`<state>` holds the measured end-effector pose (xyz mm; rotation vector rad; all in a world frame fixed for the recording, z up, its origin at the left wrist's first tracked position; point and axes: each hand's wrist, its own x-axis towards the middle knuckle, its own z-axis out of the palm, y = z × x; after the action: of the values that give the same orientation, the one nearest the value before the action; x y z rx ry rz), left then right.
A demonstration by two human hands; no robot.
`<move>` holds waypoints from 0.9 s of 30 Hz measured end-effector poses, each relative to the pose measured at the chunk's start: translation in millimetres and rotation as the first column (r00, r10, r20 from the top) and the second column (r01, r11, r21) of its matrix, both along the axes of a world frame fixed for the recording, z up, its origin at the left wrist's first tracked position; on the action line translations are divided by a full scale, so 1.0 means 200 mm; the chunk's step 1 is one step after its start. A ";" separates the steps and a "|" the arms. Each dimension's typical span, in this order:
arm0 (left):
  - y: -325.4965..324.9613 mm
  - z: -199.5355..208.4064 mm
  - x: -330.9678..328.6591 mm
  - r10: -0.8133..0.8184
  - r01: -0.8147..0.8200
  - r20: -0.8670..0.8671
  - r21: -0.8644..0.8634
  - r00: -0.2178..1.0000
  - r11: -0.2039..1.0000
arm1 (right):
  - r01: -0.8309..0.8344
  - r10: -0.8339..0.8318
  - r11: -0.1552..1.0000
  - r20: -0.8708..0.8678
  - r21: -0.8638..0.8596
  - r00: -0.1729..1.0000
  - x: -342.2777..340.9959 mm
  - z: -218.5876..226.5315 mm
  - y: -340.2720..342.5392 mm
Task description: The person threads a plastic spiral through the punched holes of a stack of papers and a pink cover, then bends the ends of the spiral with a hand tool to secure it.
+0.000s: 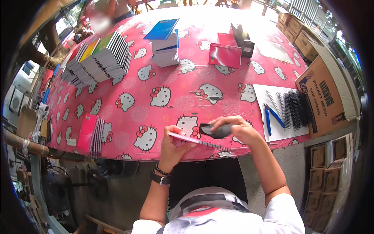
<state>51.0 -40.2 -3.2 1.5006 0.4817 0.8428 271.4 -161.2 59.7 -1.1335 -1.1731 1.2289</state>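
A small notebook (187, 138) with a pink edge is held tilted over the table's near edge by my left hand (174, 151), its fingers and thumb closed on one end. A dark spiral coil (212, 145) runs along the notebook's side. Just above it, my right hand (242, 128) is wrapped round a dark grey hand-held tool (219, 132) with a black end; its exact kind does not show. Blue-handled pliers (274, 117) and several loose spiral coils (293, 109) lie on a white sheet to the right.
The pink cat-patterned tablecloth (183, 103) carries a pile of red notebooks (86, 132) near left, notebook stacks (103, 58) far left, and a blue-topped stack (165, 46). Beyond stand pink notebooks (224, 55) beside a tape dispenser (244, 43). A cardboard box (325, 97) sits at right.
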 end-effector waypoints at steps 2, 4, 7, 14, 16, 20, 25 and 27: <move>0.01 -0.01 0.00 -0.056 0.057 0.033 -0.014 0.998 0.998 | -0.002 -0.005 0.999 0.171 0.043 0.985 -0.01 0.06 0.02; -0.02 0.01 -0.01 -0.068 0.078 0.080 -0.122 0.994 0.990 | 0.151 -0.135 0.988 0.583 0.021 0.801 -0.02 0.11 0.05; -0.01 0.00 -0.01 -0.063 0.070 0.078 -0.092 0.995 0.993 | -0.139 0.144 0.983 -0.033 0.120 0.989 0.00 0.09 0.04; -0.01 0.00 -0.01 -0.086 0.093 0.092 -0.078 0.992 0.993 | -0.131 0.119 0.988 0.145 0.077 0.982 -0.03 0.10 0.08; -0.01 0.02 -0.01 -0.065 0.071 0.070 -0.080 0.995 0.994 | -0.031 0.035 0.999 0.346 -0.017 0.938 -0.06 0.13 0.09; -0.03 0.01 0.00 -0.043 0.047 0.089 -0.041 0.995 0.998 | -0.066 0.059 0.996 0.109 0.060 0.992 -0.08 0.11 0.11; -0.01 0.05 0.01 -0.031 0.033 -0.038 0.053 0.999 0.998 | 0.146 -0.099 0.988 0.547 -0.042 0.831 -0.07 0.14 0.16; -0.02 0.06 0.01 -0.079 0.079 -0.041 -0.010 0.996 0.997 | 0.008 -0.023 0.998 0.278 0.055 0.960 -0.03 0.08 0.16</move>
<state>53.5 -43.7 8.4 1.5222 0.4524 0.7486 264.5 -128.8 76.5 -1.3029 -1.3959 1.0409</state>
